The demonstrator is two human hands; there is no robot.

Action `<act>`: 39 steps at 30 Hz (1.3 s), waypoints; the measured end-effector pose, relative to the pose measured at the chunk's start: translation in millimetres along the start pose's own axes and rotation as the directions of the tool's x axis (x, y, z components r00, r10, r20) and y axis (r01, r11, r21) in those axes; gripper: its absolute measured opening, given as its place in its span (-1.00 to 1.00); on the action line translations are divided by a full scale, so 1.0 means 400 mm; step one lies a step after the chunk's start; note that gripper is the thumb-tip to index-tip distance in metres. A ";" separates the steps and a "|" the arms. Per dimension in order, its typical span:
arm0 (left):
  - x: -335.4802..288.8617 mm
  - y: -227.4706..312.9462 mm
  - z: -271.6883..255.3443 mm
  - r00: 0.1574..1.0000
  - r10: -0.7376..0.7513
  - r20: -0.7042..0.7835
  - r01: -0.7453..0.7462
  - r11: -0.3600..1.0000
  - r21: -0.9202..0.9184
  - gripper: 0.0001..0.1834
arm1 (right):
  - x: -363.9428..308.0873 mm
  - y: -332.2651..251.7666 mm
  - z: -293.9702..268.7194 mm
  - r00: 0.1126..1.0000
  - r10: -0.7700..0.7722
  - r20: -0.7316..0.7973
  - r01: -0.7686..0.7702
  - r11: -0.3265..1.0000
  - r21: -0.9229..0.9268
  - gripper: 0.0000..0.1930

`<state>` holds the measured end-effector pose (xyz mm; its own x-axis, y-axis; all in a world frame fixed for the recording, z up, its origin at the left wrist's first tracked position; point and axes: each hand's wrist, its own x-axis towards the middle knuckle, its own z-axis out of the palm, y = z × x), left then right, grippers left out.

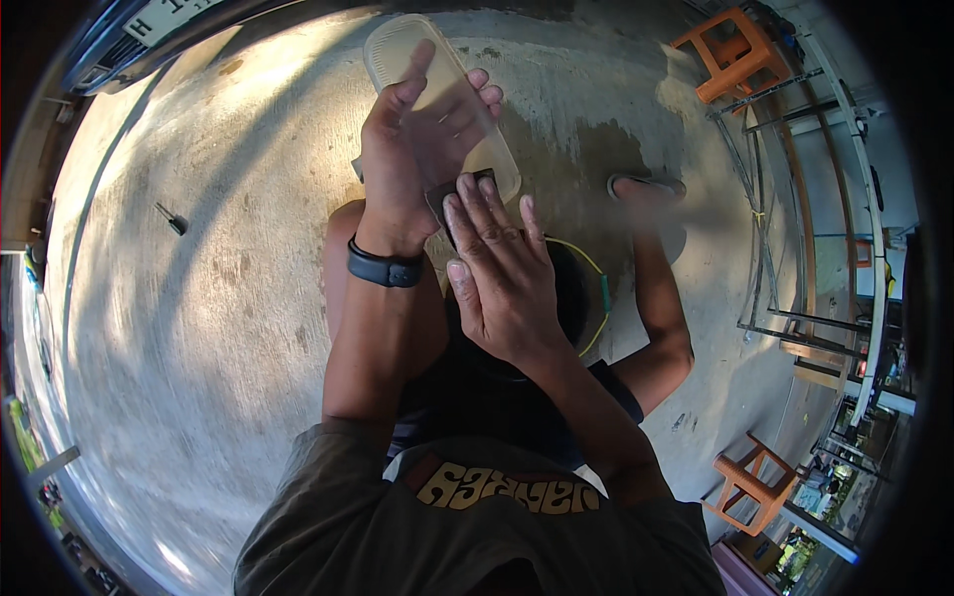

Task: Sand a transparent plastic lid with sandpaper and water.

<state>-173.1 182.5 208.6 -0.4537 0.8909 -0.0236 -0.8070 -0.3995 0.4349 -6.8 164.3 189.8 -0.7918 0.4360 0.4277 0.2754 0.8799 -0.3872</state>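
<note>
A clear plastic food container (490, 157) with rounded corners is tilted up in front of me. My left hand (391, 164) grips it from beneath, with the thumb along one side and fingertips curled over the other; the fingers show blurred through the plastic. My right hand (509, 273) lies over the container's near end, fingers stretched forward and pressing on a small dark sheet (437, 202) that looks like sandpaper. Most of that sheet is hidden under the fingers. Pale residue marks the right fingertips.
Between my legs stands a dark bucket (573, 288) with a yellow handle. Wet patches darken the concrete floor (248, 328). A key (172, 220) lies to the left. Orange stools (735, 55) and a metal frame (845, 129) stand at the right; a car's bumper (109, 65) is far left.
</note>
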 end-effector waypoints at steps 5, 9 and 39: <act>-0.016 -0.012 0.014 0.996 -0.043 0.083 0.038 0.997 0.064 -0.25 | 0.110 0.043 0.010 0.981 -0.038 -0.188 0.042 0.999 0.021 -0.48; -0.008 0.007 -0.014 0.999 0.014 -0.043 -0.009 0.994 0.113 -0.28 | 0.033 0.046 0.041 0.995 -0.035 -0.091 0.040 0.998 0.053 -0.50; 0.002 0.037 -0.032 0.907 -0.260 0.331 0.309 0.946 -0.102 0.12 | -0.198 0.152 0.072 0.757 0.590 -0.280 -0.436 0.775 0.457 -0.60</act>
<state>-190.1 174.6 203.5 -0.0762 0.9836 0.1638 -0.9419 -0.1249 0.3118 56.8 177.8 108.9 -0.2844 0.9024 0.3237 0.3097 0.4061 -0.8598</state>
